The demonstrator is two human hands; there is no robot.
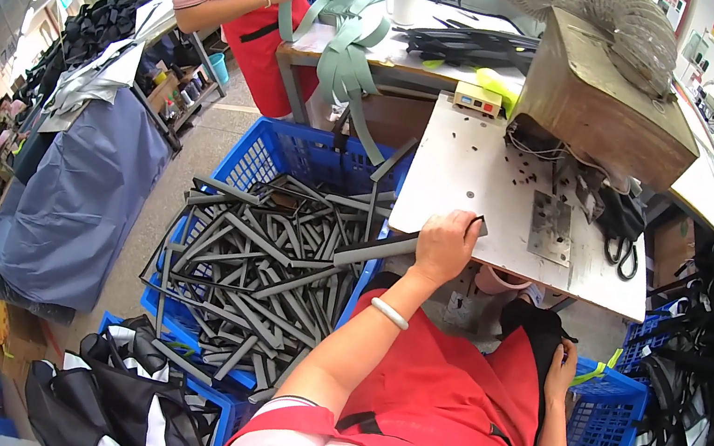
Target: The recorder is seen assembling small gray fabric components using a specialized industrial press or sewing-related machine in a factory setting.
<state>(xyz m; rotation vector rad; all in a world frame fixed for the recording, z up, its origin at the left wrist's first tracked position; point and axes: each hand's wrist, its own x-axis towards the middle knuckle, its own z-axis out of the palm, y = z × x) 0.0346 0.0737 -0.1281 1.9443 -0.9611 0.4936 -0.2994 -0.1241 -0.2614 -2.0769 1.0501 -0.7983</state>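
Note:
My left hand [446,245] is closed around a flat grey strip with black edging [376,251] at the left front corner of the white machine table [469,176]. One end of the strip sticks out over a blue basket [242,147] filled with similar grey and black strips [260,268]. My right hand [560,375] is low beside my right knee, against black cloth, next to another blue basket [602,425]. Its fingers look curled; what they hold, if anything, is hidden. Black-handled scissors [622,258] lie at the table's right edge.
A large metal machine housing [614,96] with a flexible duct rises over the table. Behind, a person in a red apron [262,28] handles pale green straps [348,51]. Black and white straps [700,375] pile up at right; black bags [129,402] lie at lower left.

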